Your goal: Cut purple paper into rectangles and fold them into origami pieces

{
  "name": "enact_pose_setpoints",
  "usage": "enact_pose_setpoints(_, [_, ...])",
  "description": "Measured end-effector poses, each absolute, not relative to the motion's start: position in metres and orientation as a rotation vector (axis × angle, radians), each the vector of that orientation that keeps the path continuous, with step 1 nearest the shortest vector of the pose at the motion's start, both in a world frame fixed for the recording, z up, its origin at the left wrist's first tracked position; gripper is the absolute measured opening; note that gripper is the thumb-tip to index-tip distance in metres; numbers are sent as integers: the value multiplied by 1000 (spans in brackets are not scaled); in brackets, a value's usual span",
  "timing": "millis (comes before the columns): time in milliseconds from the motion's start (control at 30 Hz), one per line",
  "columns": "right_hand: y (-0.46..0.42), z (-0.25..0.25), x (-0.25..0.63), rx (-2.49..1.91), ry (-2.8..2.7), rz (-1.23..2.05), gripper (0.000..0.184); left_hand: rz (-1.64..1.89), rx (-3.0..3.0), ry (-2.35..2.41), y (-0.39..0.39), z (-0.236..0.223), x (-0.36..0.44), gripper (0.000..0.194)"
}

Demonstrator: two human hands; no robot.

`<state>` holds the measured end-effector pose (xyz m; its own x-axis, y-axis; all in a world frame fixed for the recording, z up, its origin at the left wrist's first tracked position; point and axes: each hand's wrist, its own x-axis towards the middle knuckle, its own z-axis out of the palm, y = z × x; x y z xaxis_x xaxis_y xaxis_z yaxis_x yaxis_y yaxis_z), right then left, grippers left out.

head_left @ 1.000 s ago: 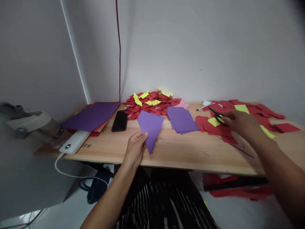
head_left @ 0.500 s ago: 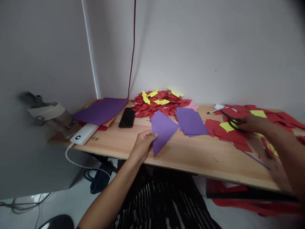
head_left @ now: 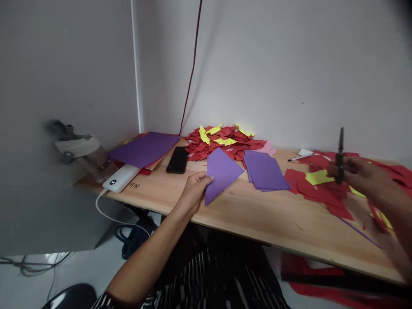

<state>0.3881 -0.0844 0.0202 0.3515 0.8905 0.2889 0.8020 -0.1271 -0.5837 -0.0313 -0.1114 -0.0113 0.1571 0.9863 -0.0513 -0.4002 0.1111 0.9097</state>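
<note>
Purple paper in one hand, scissors in the other!

And there it is, the purple paper, plain and smooth, cut or folded to a sharp shape: straight edges, one corner up at the far side, another jutting right, and a long point tapering down toward the near edge of the wooden table. The left hand has it pinched at its left side, thumb on top, the paper spreading up and to the right of those fingers. Flat on the wood or slightly raised? From here I can't tell.

Look across, well apart from it: the right hand grips the scissors, blades pointing up in a dark, blurry line, above the scattered red paper pieces. A yellow paper piece lies just beside that hand.

Between the two hands sits a stack of purple sheets, near the held paper's right corner. Behind that paper, a heap of folded red paper, topped with bright yellow folded pieces; to its left, a dark smartphone.
</note>
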Motion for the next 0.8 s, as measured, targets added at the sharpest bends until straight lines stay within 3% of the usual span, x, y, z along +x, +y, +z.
enact_pose_setpoints(300, [-96, 32, 225, -1092, -1674, 1316, 55, 1428, 975, 846, -66, 15, -47, 19])
enact_pose_setpoints(567, [-89, 8, 197, -995, -2059, 1314, 59, 1567, 972, 851, -46, 26, -59, 23])
enact_pose_setpoints(800, [-98, 6, 189, -1126, -2011, 1306, 56, 1474, 1013, 873, -50, 13, -49, 22])
